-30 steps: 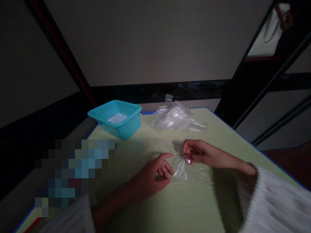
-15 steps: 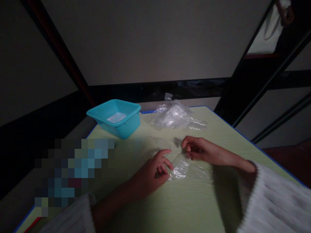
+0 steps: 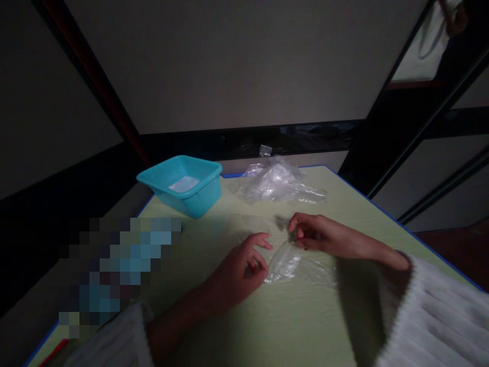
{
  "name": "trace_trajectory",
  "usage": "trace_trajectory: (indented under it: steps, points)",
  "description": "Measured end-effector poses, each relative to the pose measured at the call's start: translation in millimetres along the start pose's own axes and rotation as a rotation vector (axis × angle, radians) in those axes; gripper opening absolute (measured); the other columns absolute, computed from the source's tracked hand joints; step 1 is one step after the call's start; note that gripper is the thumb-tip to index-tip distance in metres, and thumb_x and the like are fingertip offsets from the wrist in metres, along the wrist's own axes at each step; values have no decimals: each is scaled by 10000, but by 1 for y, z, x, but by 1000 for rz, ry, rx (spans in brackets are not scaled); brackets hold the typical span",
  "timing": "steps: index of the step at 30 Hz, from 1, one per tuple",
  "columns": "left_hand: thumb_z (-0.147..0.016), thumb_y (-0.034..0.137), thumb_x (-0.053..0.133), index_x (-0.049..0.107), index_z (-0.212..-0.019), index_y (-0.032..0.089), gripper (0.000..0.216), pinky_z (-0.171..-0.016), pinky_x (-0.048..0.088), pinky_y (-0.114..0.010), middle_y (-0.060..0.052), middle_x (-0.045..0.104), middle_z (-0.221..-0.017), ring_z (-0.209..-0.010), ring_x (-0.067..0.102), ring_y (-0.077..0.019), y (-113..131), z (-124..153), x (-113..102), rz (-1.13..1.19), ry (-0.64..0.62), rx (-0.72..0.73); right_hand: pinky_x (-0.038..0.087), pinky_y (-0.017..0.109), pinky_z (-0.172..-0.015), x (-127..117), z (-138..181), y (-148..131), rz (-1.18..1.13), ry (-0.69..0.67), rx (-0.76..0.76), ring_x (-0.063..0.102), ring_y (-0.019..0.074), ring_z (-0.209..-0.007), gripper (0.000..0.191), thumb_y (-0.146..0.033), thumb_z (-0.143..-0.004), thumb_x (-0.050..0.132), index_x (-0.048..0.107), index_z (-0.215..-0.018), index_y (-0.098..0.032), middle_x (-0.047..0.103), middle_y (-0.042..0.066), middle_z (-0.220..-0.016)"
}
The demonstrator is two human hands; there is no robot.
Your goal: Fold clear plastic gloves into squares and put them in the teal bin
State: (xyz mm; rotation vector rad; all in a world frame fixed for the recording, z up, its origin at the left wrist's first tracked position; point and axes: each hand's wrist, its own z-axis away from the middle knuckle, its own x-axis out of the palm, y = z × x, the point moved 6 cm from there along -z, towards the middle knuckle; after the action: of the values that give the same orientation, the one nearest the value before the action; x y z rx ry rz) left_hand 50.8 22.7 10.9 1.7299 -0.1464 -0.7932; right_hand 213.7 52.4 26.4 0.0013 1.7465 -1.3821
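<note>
A thin clear plastic bag (image 3: pixel 286 262) lies on the pale green table between my hands, wrinkled and stretched a little. My left hand (image 3: pixel 246 265) pinches its near left edge between thumb and a finger, while the other fingers are held out. At the bag's upper right, my right hand (image 3: pixel 315 234) has its fingers curled and the thumb pressed in, gripping the film there. The bag's outline is hard to make out against the tabletop.
Behind the hands sits a heap of crumpled clear plastic bags (image 3: pixel 277 181). A turquoise plastic basin (image 3: pixel 198 199) with something whitish inside stands at the back left. A blurred-out patch (image 3: pixel 126 270) covers the left side. The table (image 3: pixel 298 326) has a blue edge, with dark-framed panels behind.
My right hand has shifted very slightly to the right, and the film between the hands looks a little more stretched. The basin and the heap stay in place.
</note>
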Motion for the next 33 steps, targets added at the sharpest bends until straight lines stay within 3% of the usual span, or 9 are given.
trace_trajectory:
  steps: [3,6,8,10,13,33]
  points:
    - [-726,107,529,435,-1180,167,468,-857,435,-329,-101,528,-1188,-1014,532,-195,15,6,-2,-220,-21,200,381,237,-532,0,0,-2,-10,8,-6,449,109,-591,137,-256,-814,501,444,-898,-164,498,-15,-688]
    - [-795,231,556,419,-1252,139,486,-1036,287,-380,-129,424,-1353,-1240,378,-236,24,14,11,-469,-250,405,372,234,-527,1,0,-3,-1,17,-7,438,107,-587,140,-248,-812,501,450,-909,-160,487,-19,-683]
    - [-834,358,538,363,-1315,108,570,-1087,193,-385,-144,336,-1419,-1309,285,-241,23,19,20,-587,-398,465,364,231,-520,0,1,-4,14,26,-4,430,106,-583,141,-245,-813,496,455,-915,-156,472,-25,-668]
    - [-849,480,480,296,-1361,96,666,-1106,131,-395,-147,267,-1448,-1344,209,-240,21,20,25,-648,-460,471,360,228,-515,-1,1,-5,22,31,0,426,105,-576,142,-246,-813,494,458,-915,-154,460,-31,-654]
    - [-847,548,426,266,-1377,89,719,-1106,120,-414,-151,241,-1453,-1352,175,-248,20,20,25,-675,-472,457,353,224,-506,-1,1,-6,33,31,1,426,102,-570,141,-249,-814,491,458,-917,-158,460,-35,-648]
    - [-864,524,408,219,-1400,128,692,-1109,56,-414,-121,201,-1471,-1361,138,-236,18,21,27,-678,-507,458,353,216,-509,1,0,-12,54,29,-13,431,100,-564,152,-245,-822,488,480,-935,-144,469,-33,-638]
